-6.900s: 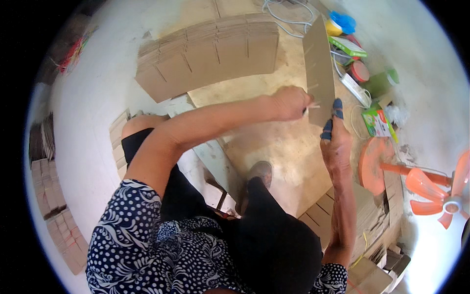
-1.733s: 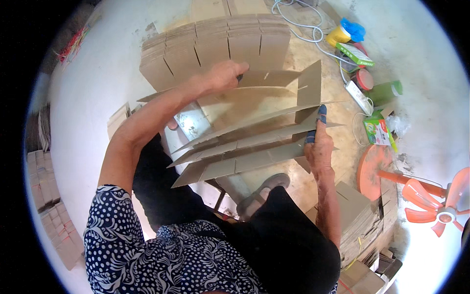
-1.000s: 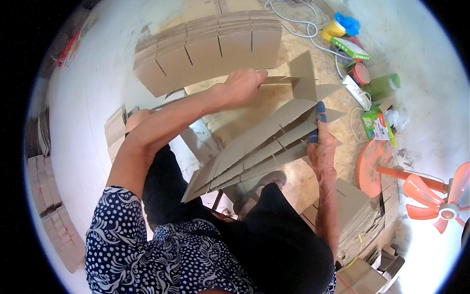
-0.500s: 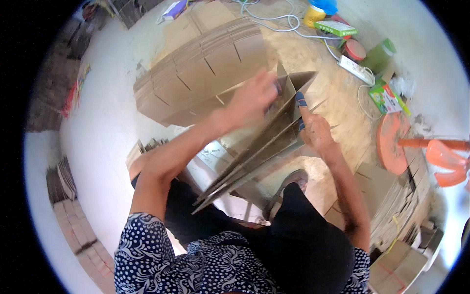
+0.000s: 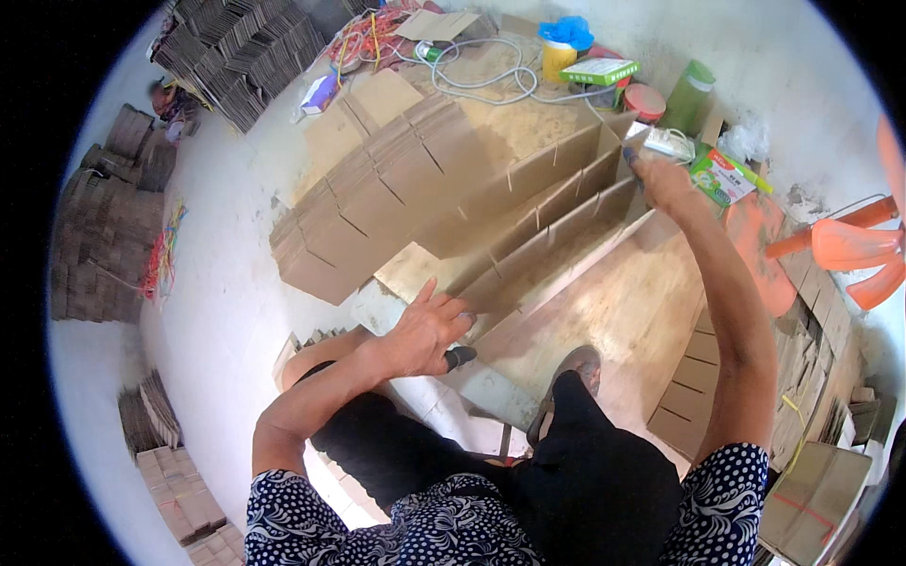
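Several long slotted cardboard strips (image 5: 543, 226) stand on edge, roughly parallel, and slant from near left to far right. At their far right end is a short cardboard crosspiece (image 5: 632, 151). My right hand (image 5: 661, 181) is closed on that end, with dark covers on its fingertips; the fingers partly hide the crosspiece. My left hand (image 5: 425, 335) is beside the near left end of the strips, fingers apart and a dark cover on the thumb. Whether its fingertips touch the cardboard I cannot tell.
A thick row of slotted cardboard sheets (image 5: 377, 189) stands left of the strips. Farther right are a power strip (image 5: 665, 141), a green box (image 5: 727, 177) and an orange fan (image 5: 854, 243). More cardboard stacks (image 5: 241, 57) line the far left, and grey cable (image 5: 491, 90) lies at the back.
My left hand has moved from the far end down to the near left end of the strips. My right hand has shifted farther right. The strips now stand spread apart instead of bunched and slanted.
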Action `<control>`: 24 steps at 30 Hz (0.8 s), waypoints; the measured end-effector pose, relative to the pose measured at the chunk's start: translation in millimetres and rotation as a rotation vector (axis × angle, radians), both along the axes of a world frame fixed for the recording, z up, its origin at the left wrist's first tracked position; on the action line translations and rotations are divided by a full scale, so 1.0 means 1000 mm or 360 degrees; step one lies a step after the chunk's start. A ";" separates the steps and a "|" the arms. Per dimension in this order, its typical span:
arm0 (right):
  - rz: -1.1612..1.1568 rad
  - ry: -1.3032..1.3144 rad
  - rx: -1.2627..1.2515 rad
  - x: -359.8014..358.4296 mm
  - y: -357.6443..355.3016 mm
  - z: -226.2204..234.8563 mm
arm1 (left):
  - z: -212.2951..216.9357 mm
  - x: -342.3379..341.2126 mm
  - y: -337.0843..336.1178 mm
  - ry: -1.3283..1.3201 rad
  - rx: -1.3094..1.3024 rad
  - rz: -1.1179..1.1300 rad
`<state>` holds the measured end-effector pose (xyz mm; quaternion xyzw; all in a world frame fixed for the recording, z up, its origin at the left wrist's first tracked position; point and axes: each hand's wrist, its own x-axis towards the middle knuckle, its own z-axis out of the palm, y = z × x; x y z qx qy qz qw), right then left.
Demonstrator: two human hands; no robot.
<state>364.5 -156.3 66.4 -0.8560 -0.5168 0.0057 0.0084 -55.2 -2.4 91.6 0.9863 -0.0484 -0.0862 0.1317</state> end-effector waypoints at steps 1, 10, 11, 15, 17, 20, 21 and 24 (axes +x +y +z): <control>0.0015 -0.0023 -0.0095 0.005 -0.006 0.000 | -0.002 0.007 0.000 -0.0006 0.0003 -0.0001; -0.0644 0.0407 0.0242 -0.128 -0.217 0.018 | -0.013 0.000 -0.022 -0.0067 0.0042 0.0112; -0.0442 0.0104 0.0492 -0.144 -0.264 -0.008 | -0.010 0.000 -0.026 -0.0047 0.0075 0.0095; -0.0787 -0.0224 0.0363 -0.234 -0.365 -0.032 | -0.020 -0.005 -0.034 -0.0041 0.0155 0.0141; -0.1060 -0.0095 0.0331 -0.257 -0.386 -0.042 | -0.029 0.001 -0.028 -0.0119 0.0150 0.0214; -0.1394 0.0127 0.0291 -0.269 -0.384 -0.040 | -0.050 0.009 0.001 -0.0236 0.0150 0.0446; -0.1411 0.0094 0.0218 -0.268 -0.384 -0.044 | -0.046 0.009 -0.003 -0.0257 0.0182 0.0436; -0.1297 -0.0108 0.0103 -0.267 -0.378 -0.038 | -0.034 0.013 -0.018 -0.0271 0.0232 0.0406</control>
